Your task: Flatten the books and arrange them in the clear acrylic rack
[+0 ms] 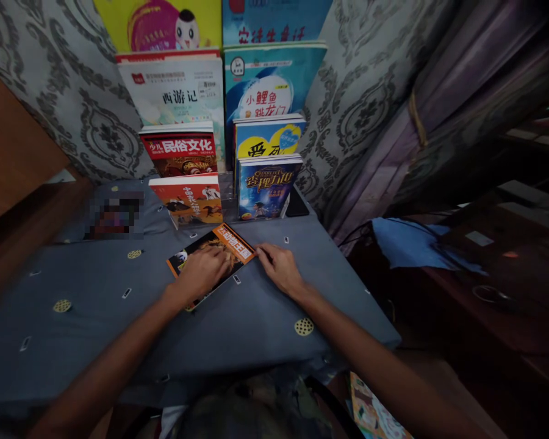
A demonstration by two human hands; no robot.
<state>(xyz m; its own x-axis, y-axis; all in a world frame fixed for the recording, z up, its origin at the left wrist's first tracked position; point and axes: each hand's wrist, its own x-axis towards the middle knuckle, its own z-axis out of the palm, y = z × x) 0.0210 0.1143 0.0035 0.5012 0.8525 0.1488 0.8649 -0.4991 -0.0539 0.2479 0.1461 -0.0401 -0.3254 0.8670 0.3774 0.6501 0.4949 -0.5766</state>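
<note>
Dim room, light falling on the centre, dark vignetted corners, wide-angle bending at edges, slight softness

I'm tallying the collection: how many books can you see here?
10. Eight stand on the tiered rack in two columns of four. One book lies flat on the grey cloth under the left hand. One sits bottom right. More may be hidden.
</note>
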